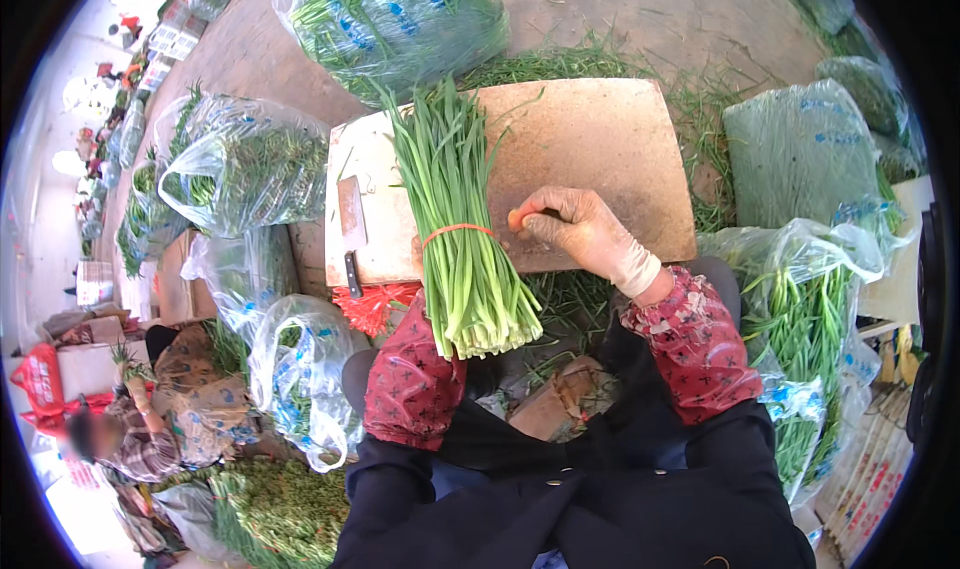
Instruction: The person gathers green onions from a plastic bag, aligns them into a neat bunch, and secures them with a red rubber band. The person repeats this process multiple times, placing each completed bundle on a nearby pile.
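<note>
A thick bunch of long green leafy stalks, like garlic chives (457, 216), lies over the left part of a wooden board (592, 149), its pale cut ends past the near edge. An orange-red band (457, 228) goes around it. My left hand (418, 252) is almost wholly hidden under the bunch; only a sliver shows. To the right of the bunch, my right hand (574, 228), in a thin glove, has its fingers curled with thumb and fingertips close together; whether something small is between them is unclear. A cleaver with a black handle (351, 224) lies on the board's left side.
Red ties (371, 306) hang by the board's near left corner. Plastic bags of greens stand beyond (405, 29), at left (247, 164) and at right (802, 344). Loose green leaves (705, 126) litter the floor. Another person (142, 434) sits at the lower left, holding greens.
</note>
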